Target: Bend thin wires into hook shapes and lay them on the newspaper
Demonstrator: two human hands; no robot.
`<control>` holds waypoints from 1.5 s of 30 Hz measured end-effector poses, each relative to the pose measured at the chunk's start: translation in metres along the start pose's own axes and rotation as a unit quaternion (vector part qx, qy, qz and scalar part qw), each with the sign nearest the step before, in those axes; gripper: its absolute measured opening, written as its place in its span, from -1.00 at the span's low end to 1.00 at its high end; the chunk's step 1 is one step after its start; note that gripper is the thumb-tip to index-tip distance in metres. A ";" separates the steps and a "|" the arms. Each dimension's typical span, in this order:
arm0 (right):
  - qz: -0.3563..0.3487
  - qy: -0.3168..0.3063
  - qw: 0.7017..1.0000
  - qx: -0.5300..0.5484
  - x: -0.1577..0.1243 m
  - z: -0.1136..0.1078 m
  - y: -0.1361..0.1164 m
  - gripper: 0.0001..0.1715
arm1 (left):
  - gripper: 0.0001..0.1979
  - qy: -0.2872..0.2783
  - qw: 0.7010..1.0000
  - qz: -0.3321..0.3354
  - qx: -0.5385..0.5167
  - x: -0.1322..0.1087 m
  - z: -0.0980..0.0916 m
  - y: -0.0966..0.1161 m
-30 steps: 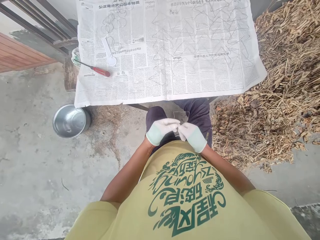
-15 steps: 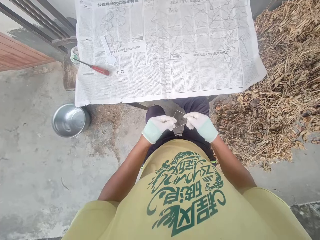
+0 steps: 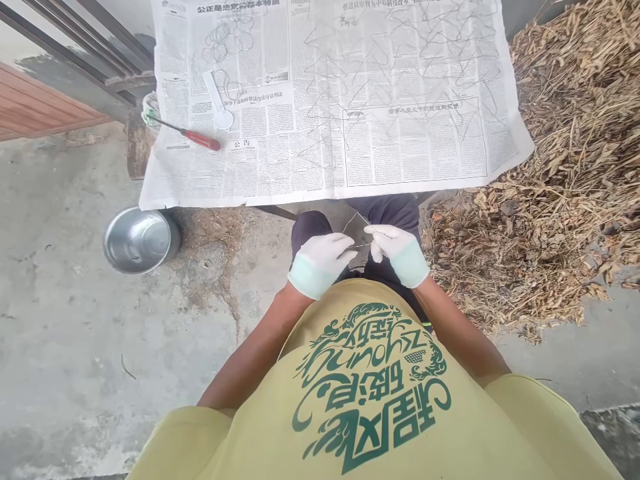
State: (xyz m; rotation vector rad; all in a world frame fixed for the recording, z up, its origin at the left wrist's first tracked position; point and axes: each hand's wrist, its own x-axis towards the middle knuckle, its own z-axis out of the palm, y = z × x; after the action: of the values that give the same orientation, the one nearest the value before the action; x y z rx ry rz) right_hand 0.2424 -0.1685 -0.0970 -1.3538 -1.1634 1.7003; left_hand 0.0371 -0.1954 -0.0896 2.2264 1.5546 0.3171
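Between my two gloved hands, above my lap, is a thin bent wire [image 3: 357, 214] with a pointed top corner. My left hand [image 3: 323, 257] in a white and mint glove pinches its left side. My right hand [image 3: 395, 247], gloved the same way, pinches its right side. Ahead, newspaper sheets [image 3: 240, 177] cover a table. On them lie several bent wire shapes [image 3: 320, 160] at the middle and right, and round wire coils [image 3: 227, 40] at upper left. A screwdriver [image 3: 200, 139] with a red handle and a white flat tool with a round end [image 3: 223, 120] rest at the left.
A metal pot [image 3: 141, 240] stands on the concrete floor at left. Dried stalks and leaves [image 3: 575, 167] are heaped along the right. Metal bars [image 3: 75, 40] and a crumpled glove [image 3: 150, 109] are beside the table's left edge.
My hands have drawn closer together, the left one shifting right. The wire has turned between my fingers, and its top corner sits slightly higher and farther right.
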 end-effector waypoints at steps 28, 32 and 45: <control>0.006 -0.029 1.000 -0.003 -0.010 0.011 0.002 -0.53 | -0.63 0.059 0.997 0.024 0.045 -0.008 0.026 -0.020; 0.015 -0.033 0.999 -0.009 -0.008 0.010 0.001 -0.52 | -0.70 0.071 0.997 0.001 0.021 -0.008 0.024 -0.019; -0.029 -0.018 0.997 -0.069 -0.010 0.010 -0.026 -0.60 | -0.64 0.169 0.848 -0.329 -0.378 -0.034 -0.001 0.001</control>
State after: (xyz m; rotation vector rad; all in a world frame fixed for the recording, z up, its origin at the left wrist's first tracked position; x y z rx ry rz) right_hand 0.2344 -0.1697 -0.0681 -1.3624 -1.3480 1.6350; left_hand 0.0257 -0.2269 -0.0868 0.9975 1.8236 0.9416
